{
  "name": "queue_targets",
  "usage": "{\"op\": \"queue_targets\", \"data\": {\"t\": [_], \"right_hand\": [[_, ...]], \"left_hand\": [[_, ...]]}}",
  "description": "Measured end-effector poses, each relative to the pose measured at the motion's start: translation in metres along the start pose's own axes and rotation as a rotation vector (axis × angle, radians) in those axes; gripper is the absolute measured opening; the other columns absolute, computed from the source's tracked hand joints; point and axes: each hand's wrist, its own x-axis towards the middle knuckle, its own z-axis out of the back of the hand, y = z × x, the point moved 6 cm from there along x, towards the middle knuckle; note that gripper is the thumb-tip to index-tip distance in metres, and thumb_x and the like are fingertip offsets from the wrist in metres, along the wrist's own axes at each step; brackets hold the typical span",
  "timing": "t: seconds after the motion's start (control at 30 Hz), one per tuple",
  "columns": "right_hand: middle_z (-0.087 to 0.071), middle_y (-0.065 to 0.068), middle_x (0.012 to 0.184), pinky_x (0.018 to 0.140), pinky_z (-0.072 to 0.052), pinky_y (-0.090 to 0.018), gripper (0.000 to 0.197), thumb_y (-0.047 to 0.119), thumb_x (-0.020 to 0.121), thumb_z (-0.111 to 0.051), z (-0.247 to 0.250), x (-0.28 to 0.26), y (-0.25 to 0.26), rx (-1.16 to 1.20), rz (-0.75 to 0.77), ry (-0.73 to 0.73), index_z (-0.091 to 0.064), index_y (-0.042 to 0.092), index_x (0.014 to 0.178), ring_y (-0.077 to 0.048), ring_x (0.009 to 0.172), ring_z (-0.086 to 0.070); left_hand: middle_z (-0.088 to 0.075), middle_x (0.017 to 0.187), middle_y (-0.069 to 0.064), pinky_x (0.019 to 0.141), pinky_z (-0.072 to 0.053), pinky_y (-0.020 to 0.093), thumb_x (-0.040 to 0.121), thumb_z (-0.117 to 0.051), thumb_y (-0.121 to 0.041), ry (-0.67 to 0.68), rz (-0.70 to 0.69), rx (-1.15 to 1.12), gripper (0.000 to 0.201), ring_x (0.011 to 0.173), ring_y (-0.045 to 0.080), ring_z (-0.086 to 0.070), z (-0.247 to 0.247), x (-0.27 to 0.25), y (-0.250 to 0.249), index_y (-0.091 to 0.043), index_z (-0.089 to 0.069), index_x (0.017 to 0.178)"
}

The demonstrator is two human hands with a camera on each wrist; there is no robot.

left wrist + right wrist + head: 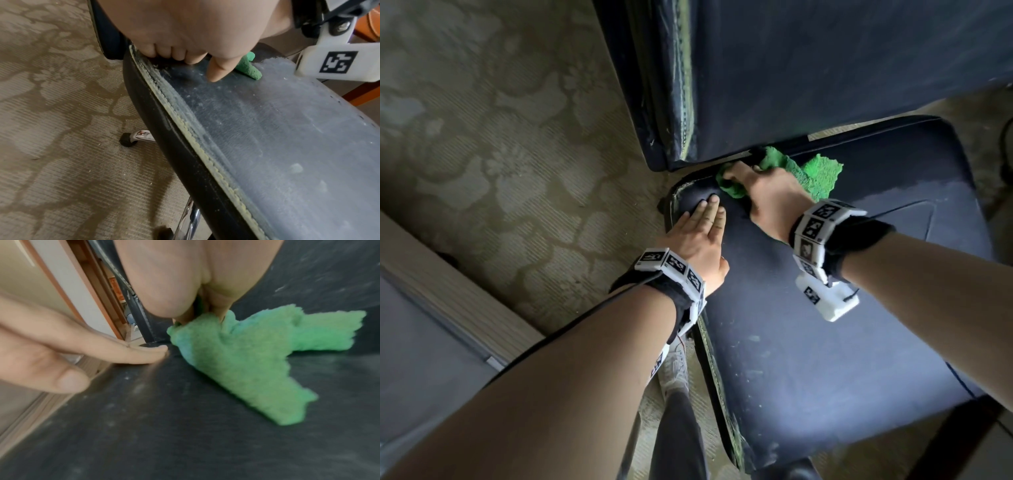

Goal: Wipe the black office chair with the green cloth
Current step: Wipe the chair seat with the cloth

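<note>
A patterned beige carpet [510,164] with a large floral design covers the floor, and on it stands the black office chair [825,308], seen from above with its seat spread below and its backrest [825,68] rising at the top of the head view. The green cloth [811,171] lies bunched at the rear of the seat, right at the crease where seat and backrest meet. The right hand [767,195] grips it: the fingers [732,171] are curled into the fabric, and the right wrist view shows the cloth [246,363] squeezed out from under the palm and trailing loose onto the dark upholstery. The seat surface around it is streaked with pale dust and smears.

Just beside the cloth, the left hand [698,236] lies flat on the rear left corner of the seat, its fingers [710,212] straight and pressed together, tips close to the cloth but apart from it. In the left wrist view the thumb [218,69] points down onto the seat near a worn, yellowish stitched seam [205,154] that runs along the seat edge.

Both wrists wear white bands printed with black square markers [815,226]. Below the seat edge a chrome base leg with a black caster [128,139] rests on the carpet. A pale wood-grained furniture edge [431,274] sits at the left.
</note>
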Motion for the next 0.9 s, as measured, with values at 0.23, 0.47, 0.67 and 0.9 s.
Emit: {"op": "queue_targets", "data": {"t": [0.23,0.47,0.67,0.9], "right_hand": [[-0.046,-0.001,0.076,0.05,-0.039,-0.022,0.058,0.0,0.092,-0.048,-0.015,0.018,0.045,0.057,0.137,0.049,-0.036,0.026,0.143,-0.014,0.06,-0.051],[-0.06,-0.022,0.104,0.078,-0.055,-0.036,0.062,0.006,0.087,-0.053,-0.014,0.021,0.046,-0.066,0.157,0.001,-0.035,0.022,0.145,-0.035,0.088,-0.065],[-0.064,-0.018,0.101,0.075,-0.057,-0.038,0.065,0.002,0.085,-0.054,-0.015,0.029,0.041,-0.086,0.198,-0.022,-0.035,0.022,0.144,-0.029,0.082,-0.065],[-0.058,-0.007,0.096,0.069,-0.053,-0.028,0.066,-0.001,0.085,-0.053,-0.023,0.022,0.054,0.003,0.23,0.027,-0.035,0.025,0.143,-0.023,0.07,-0.058]], "left_hand": [[0.002,0.166,0.013,0.125,-0.001,0.038,0.098,-0.04,-0.033,-0.054,-0.025,0.022,0.075,0.154,0.023,0.0,0.001,-0.006,0.001,-0.005,-0.005,0.158],[0.014,0.165,0.014,0.125,0.002,0.039,0.101,-0.036,-0.041,-0.046,-0.075,0.133,0.078,0.154,0.023,0.005,-0.008,-0.034,0.016,-0.004,0.003,0.158],[0.016,0.164,0.015,0.125,0.004,0.04,0.1,-0.036,-0.046,-0.026,-0.021,0.118,0.082,0.154,0.024,0.007,-0.013,-0.029,0.011,-0.003,0.005,0.158],[0.013,0.165,0.013,0.125,0.003,0.04,0.099,-0.038,-0.046,-0.07,-0.033,0.089,0.083,0.154,0.023,0.006,-0.013,-0.03,0.013,-0.005,0.005,0.158]]}}
